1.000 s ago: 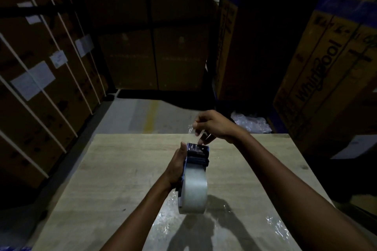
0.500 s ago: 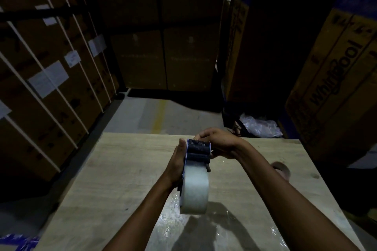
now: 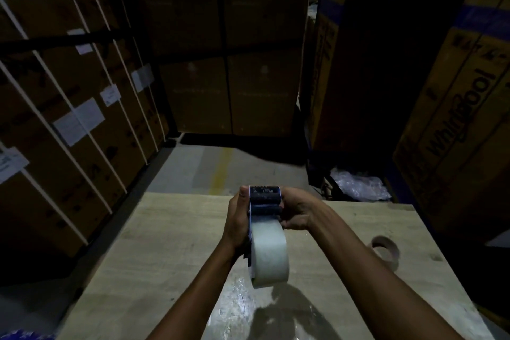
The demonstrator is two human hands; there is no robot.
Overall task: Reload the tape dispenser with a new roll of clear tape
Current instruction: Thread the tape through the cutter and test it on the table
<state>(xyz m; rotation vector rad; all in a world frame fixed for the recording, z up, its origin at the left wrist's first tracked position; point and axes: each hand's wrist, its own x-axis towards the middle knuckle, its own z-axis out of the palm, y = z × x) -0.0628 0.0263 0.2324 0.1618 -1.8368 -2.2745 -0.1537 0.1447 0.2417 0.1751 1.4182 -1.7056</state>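
Observation:
I hold a blue tape dispenser upright above the wooden table, its cutter end pointing away from me. A full roll of clear tape sits in the dispenser, nearest me. My left hand grips the dispenser's left side. On the other side, my right hand wraps the front part, fingers closed against the body just above the roll. An empty brown cardboard tape core lies on the table at the right.
Crumpled clear film lies on the table under my arms. Strapped cardboard boxes stand at the left, tall cartons at the right and back. Concrete floor lies beyond the table's far edge, with a plastic bag.
My right hand, which was pinching the tape end above the cutter a second ago, has come down and closed on the dispenser's front. The view has tilted and the empty core has come into sight.

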